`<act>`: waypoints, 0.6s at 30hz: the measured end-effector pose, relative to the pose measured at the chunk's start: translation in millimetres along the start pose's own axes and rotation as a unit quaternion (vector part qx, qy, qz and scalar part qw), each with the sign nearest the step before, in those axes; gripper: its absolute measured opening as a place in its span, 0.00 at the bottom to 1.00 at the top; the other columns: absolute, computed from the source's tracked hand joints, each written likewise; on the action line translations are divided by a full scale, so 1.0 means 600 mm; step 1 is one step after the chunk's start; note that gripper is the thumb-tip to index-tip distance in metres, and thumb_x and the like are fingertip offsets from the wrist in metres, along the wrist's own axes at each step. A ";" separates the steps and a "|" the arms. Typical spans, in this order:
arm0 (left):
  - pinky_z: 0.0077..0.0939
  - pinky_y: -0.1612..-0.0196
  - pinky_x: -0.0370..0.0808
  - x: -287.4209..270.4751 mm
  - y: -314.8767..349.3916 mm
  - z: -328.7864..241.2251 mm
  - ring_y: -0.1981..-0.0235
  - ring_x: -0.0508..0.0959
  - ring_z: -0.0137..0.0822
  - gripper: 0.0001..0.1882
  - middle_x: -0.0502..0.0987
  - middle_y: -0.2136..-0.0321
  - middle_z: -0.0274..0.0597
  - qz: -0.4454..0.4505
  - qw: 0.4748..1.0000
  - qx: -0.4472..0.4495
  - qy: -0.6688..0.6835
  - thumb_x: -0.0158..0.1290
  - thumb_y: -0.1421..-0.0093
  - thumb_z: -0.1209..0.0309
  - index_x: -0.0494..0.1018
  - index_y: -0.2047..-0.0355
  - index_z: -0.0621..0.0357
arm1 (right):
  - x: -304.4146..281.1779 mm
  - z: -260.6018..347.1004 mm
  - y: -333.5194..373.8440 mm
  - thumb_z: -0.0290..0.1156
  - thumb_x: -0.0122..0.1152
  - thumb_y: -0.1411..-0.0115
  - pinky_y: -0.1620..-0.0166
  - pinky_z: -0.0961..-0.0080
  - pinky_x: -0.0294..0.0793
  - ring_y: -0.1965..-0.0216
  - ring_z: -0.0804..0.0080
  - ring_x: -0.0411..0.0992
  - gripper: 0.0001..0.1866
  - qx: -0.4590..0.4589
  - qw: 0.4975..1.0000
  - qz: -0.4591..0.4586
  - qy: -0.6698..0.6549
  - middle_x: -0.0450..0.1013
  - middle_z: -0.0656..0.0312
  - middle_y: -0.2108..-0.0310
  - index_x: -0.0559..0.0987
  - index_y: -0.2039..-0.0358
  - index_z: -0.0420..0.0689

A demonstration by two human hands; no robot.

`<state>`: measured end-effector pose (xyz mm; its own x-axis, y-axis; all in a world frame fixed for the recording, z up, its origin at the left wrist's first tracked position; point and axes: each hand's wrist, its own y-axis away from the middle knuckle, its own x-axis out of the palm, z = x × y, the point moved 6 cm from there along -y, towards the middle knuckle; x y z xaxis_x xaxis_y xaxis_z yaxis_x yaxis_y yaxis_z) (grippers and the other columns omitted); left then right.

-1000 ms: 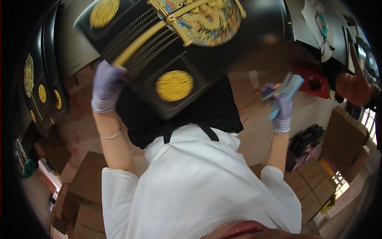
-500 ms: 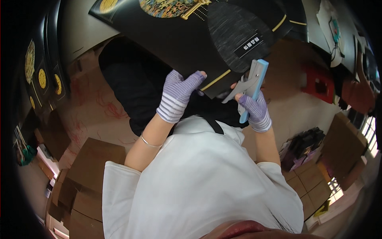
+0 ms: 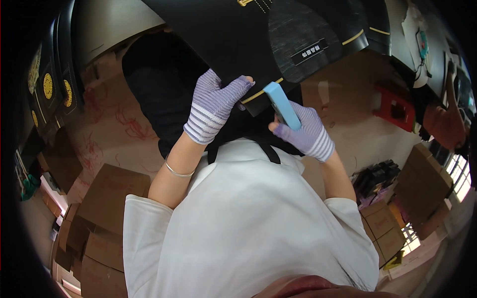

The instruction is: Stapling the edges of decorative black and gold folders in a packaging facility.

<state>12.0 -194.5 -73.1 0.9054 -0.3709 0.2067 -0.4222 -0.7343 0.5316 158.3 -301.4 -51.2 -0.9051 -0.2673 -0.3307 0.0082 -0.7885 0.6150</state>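
Observation:
A large black printed sheet with a grey textured panel and short gold strips spreads before me, its near corner pointing at me. My left hand, in a purple-and-white striped fingerless glove, pinches the near left edge, thumb on top and fingers mostly hidden below. My right hand, gloved alike, is closed round a plier-type stapler. Only its light blue back shows, its tip at the sheet's near corner beside a gold strip. Whether its jaws touch the sheet I cannot tell.
A pale table bears the work, with more black printed pieces hanging at left. Cardboard boxes stand low left, others at right. Near a red stool, another person's arm shows. Red threads litter the floor.
The stapler has swung inward to the sheet's near corner, its grey lever now hidden. The sheet has shifted away from me, its gold medallion out of view. My left hand moved slightly left.

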 end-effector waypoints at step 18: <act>0.18 0.65 0.73 -0.078 0.008 -0.016 0.69 0.74 0.26 0.10 0.76 0.70 0.37 0.000 0.999 0.019 -0.031 0.56 0.48 0.76 0.73 0.64 0.61 | -0.180 -0.071 0.025 0.43 0.63 0.47 0.80 0.84 0.66 0.85 0.81 0.66 0.18 0.107 0.965 -0.218 -0.100 0.67 0.65 0.85 0.73 0.76 0.40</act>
<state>-31.6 -175.0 -72.3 0.9012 -0.4046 0.1550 -0.4249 -0.7548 0.4998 274.4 -307.9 -36.3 -0.8670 0.1934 -0.4592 -0.4602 -0.6641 0.5893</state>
